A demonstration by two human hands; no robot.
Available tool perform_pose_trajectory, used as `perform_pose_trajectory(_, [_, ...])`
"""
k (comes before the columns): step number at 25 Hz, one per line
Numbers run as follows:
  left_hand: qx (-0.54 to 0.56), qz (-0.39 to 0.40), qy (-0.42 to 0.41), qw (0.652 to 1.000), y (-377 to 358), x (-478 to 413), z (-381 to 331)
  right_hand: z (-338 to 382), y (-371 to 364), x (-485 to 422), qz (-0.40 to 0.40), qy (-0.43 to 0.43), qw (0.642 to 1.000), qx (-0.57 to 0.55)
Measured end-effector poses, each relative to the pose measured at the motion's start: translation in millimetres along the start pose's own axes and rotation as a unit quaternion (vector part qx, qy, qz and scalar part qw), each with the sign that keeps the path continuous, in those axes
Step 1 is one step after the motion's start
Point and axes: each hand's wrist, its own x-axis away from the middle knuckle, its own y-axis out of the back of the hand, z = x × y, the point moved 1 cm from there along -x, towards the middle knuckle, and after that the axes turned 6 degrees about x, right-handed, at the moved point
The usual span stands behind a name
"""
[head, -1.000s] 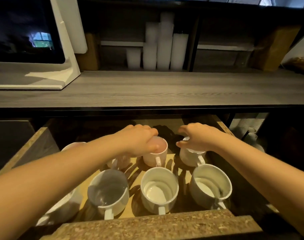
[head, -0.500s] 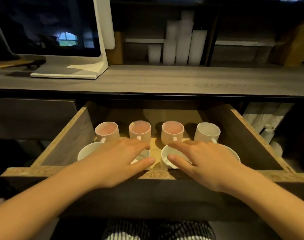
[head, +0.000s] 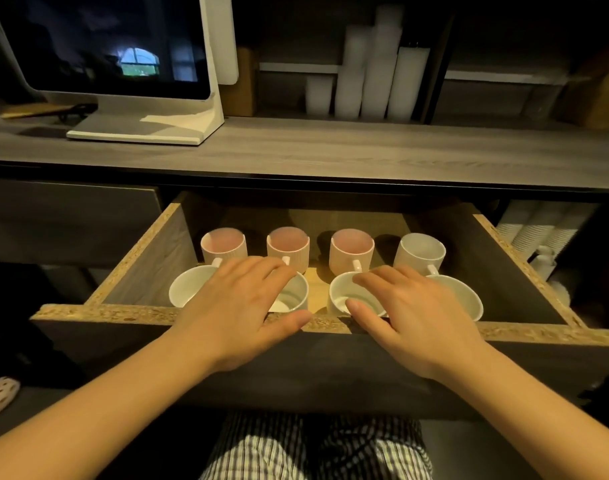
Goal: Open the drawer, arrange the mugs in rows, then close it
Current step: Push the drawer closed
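i see the drawer [head: 147,258] pulled out toward me, under the counter [head: 330,154]. it is wide from side to side, and it slides in away from me. inside there are eight mugs in two rows. the back row [head: 322,249] has three pink mugs and one white mug. the front row [head: 188,289] has four white mugs, partly hidden by my hands.

my left hand [head: 240,306] and my right hand [head: 413,317] are flat, with fingers spread, and hold nothing. they are apart, side by side, over the front board [head: 88,311] of the drawer. the fingers reach over the front mugs. i cannot tell if they touch the rims.

i think the rows are done, so closing comes next. the front board lies right under both hands, just as near to each. the push should go straight away from me, both hands the same, so the drawer does not go crooked and the mugs do not bump.
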Motion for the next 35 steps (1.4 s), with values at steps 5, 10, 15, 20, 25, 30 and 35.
perform_pose_trajectory(5, [0.004, -0.013, -0.006, 1.000, -4, -38, 20, -17, -9, -37, -0.001, -0.011, 1.000, 0.013])
perform_pose_trajectory(10, [-0.037, -0.032, -0.038, 0.998, -10, -81, 44, -39, -18, -80, -0.005, 0.015, 1.000, 0.007])
perform_pose_trajectory(15, [-0.072, -0.019, -0.036, 0.997, -10, -126, 65, -63, -32, -124, 0.009, 0.083, 0.993, 0.083])
perform_pose_trajectory(20, [-0.169, -0.049, -0.010, 0.984, -15, -161, 76, -80, -40, -158, -0.022, 0.056, 0.993, 0.097])
perform_pose_trajectory(25, [-0.157, -0.044, 0.001, 0.987, -19, -168, 84, -84, -43, -163, -0.027, 0.049, 0.993, 0.107])
perform_pose_trajectory(30, [-0.150, -0.047, 0.020, 0.987, -13, -173, 79, -87, -43, -171, -0.064, 0.037, 0.992, 0.105])
perform_pose_trajectory(35, [-0.161, -0.043, 0.044, 0.985, -11, -190, 75, -87, -48, -186, -0.123, 0.027, 0.986, 0.110])
